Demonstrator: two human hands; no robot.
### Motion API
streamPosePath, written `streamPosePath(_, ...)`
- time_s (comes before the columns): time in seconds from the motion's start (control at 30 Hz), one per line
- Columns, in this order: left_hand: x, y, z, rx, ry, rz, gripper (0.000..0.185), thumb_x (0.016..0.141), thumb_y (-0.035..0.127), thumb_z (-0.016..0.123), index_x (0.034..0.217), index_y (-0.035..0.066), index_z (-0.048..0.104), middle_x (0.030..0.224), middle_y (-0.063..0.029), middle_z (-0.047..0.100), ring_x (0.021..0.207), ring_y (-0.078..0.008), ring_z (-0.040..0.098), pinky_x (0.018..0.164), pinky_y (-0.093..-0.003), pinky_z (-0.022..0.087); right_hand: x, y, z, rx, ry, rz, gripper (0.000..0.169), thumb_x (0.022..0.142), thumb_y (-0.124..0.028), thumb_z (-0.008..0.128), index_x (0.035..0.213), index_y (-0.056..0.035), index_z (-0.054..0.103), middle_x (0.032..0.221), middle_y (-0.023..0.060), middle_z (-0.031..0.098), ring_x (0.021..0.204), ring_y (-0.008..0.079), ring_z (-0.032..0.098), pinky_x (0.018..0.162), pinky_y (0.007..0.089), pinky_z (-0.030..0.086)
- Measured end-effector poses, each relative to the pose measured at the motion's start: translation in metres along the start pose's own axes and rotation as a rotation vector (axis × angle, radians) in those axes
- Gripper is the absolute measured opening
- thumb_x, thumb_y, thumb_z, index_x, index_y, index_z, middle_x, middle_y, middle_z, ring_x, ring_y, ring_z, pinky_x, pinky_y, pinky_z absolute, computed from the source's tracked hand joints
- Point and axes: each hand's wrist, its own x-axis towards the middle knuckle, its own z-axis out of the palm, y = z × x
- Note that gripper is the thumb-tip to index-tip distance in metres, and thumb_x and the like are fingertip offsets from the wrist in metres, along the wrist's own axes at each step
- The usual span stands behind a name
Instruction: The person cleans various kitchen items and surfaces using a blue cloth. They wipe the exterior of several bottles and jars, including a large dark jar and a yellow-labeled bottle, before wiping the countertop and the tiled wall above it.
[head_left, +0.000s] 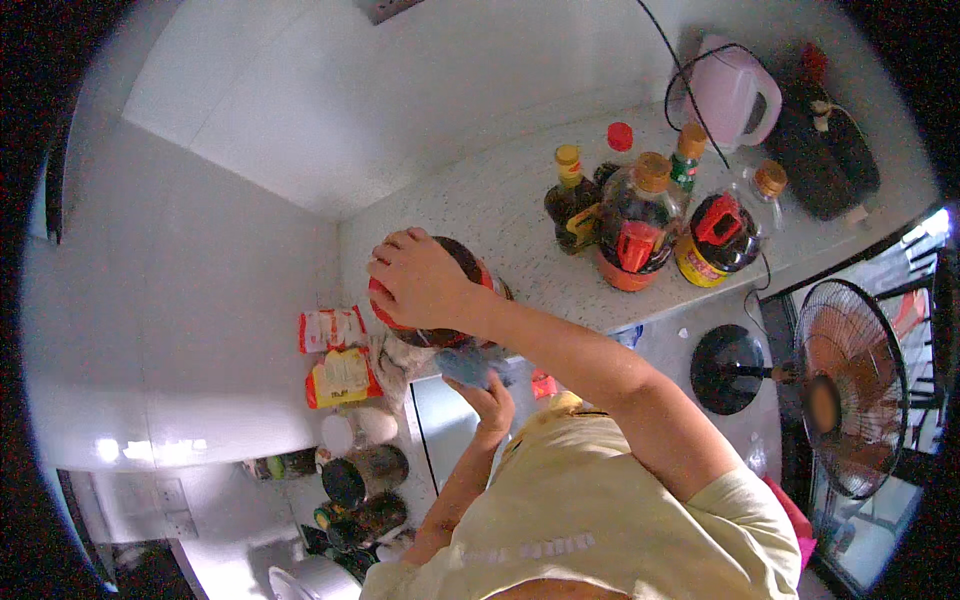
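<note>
My right hand (424, 281) reaches across and grips the top of a large dark container (457, 255) with red parts, its fingers spread over the red edge. The hand covers much of this container, which stands on a speckled countertop (517, 255) near the wall corner. Below it, close to the counter's front edge, my left hand (491, 405) holds a blurred blue-grey cloth (469, 366). The cloth is against or just beside the container's lower side; I cannot tell which.
Several sauce bottles, among them a large orange-capped bottle (637, 225), stand to the right. Behind them are a pink electric kettle (731, 97) and a black cable (679, 56). A red-and-yellow packet (341, 379) and jars (375, 469) lie left. A floor fan (847, 390) stands right.
</note>
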Motion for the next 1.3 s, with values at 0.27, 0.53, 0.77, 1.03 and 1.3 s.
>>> streamPosePath(0.27, 0.058, -0.040, 0.023, 0.499, -0.118, 0.786, 0.039, 0.076, 0.027, 0.059, 0.111, 0.010, 0.057, 0.121, -0.0158, 0.051, 0.120, -0.0375, 0.036, 0.093, -0.0627, 0.015, 0.000, -0.003, -0.003, 0.024, -0.057, -0.003, 0.031, 0.079, -0.032, 0.055, 0.091, -0.0044, 0.063, 0.103, 0.0120, 0.061, 0.101, 0.0275, 0.053, 0.090, 0.0413, 0.039)
streamPosePath(0.53, 0.048, -0.037, 0.025, 0.322, -0.544, 0.496, 0.038, 0.088, 0.024, 0.043, 0.123, 0.012, 0.050, 0.131, -0.0128, 0.046, 0.124, -0.0320, 0.039, 0.097, -0.0475, 0.034, 0.000, -0.004, -0.005, 0.056, -0.038, -0.023, 0.028, 0.078, -0.029, 0.057, 0.090, -0.0053, 0.062, 0.101, 0.0123, 0.060, 0.102, 0.0278, 0.052, 0.090, 0.0421, 0.039)
streamPosePath(0.77, 0.036, -0.049, 0.007, 0.627, -0.841, 0.688, 0.045, 0.087, 0.023, 0.042, 0.132, 0.013, 0.038, 0.138, -0.0126, 0.035, 0.128, -0.0299, 0.030, 0.104, -0.0481, 0.023, 0.001, -0.005, -0.006, 0.064, -0.083, -0.027, 0.028, 0.078, -0.029, 0.057, 0.091, -0.0047, 0.062, 0.104, 0.0132, 0.060, 0.104, 0.0288, 0.052, 0.092, 0.0423, 0.038)
streamPosePath(1.03, 0.037, -0.038, -0.038, 0.173, -0.442, 0.361, 0.017, 0.074, 0.015, 0.059, 0.090, 0.009, 0.061, 0.102, -0.0108, 0.060, 0.098, -0.0333, 0.052, 0.090, -0.0487, 0.034, 0.000, -0.003, -0.006, 0.062, -0.054, -0.020, 0.030, 0.079, -0.029, 0.056, 0.096, -0.0050, 0.062, 0.106, 0.0119, 0.060, 0.105, 0.0294, 0.052, 0.093, 0.0422, 0.038)
streamPosePath(1.3, 0.037, -0.109, -0.037, -0.423, -0.122, -0.486, 0.029, 0.092, 0.015, 0.047, 0.112, -0.006, 0.046, 0.103, -0.0084, 0.053, 0.095, -0.0199, 0.048, 0.085, -0.0341, 0.038, 0.002, -0.016, -0.013, 0.005, -0.108, -0.032, 0.053, 0.072, -0.046, 0.062, 0.107, -0.0061, 0.059, 0.120, 0.0157, 0.052, 0.113, 0.0342, 0.045, 0.098, 0.0481, 0.032)
